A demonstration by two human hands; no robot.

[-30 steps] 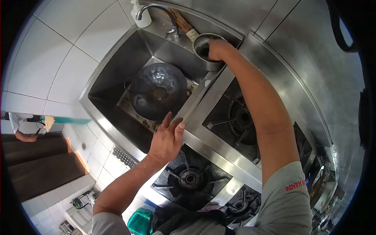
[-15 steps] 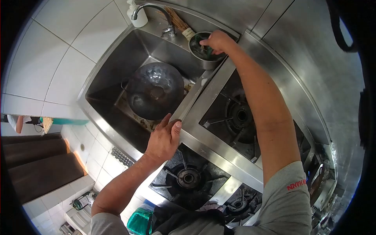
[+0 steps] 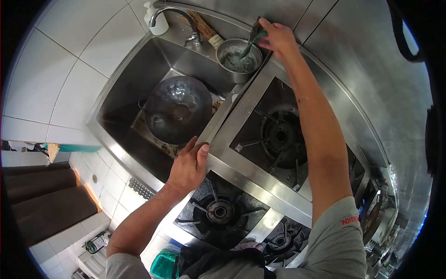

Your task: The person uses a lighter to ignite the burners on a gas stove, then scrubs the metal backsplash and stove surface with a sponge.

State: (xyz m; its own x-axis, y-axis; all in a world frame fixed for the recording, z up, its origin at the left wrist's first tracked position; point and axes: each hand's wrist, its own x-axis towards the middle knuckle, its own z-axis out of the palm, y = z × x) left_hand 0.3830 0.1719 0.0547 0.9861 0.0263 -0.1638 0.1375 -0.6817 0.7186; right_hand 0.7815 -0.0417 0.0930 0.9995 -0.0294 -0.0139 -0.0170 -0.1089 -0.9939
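Observation:
My right hand (image 3: 280,39) is closed on a wet dark green scouring pad (image 3: 253,39), raised above a metal pot (image 3: 238,74). The pad's lower end hangs down to the cloudy, sudsy water (image 3: 234,61) in the pot. My left hand (image 3: 188,165) rests on the metal edge (image 3: 217,132) between the sink and the stove, thumb apart from the fingers. A small dark patch shows between them; I cannot tell what it is. Beside that hand, a dark round wok (image 3: 179,110) with a loop handle lies in the steel sink (image 3: 132,69).
A tap (image 3: 195,35) curves over the sink's back corner, with a white pump bottle (image 3: 159,22) beside it. A bundled straw brush (image 3: 204,29) leans next to the pot. Gas burners (image 3: 280,135) with raised iron supports lie right of the sink and nearer my body.
My right hand has risen out of the pot and moved up and right, lifting the green pad. My left hand stays on the edge. The view has shifted slightly.

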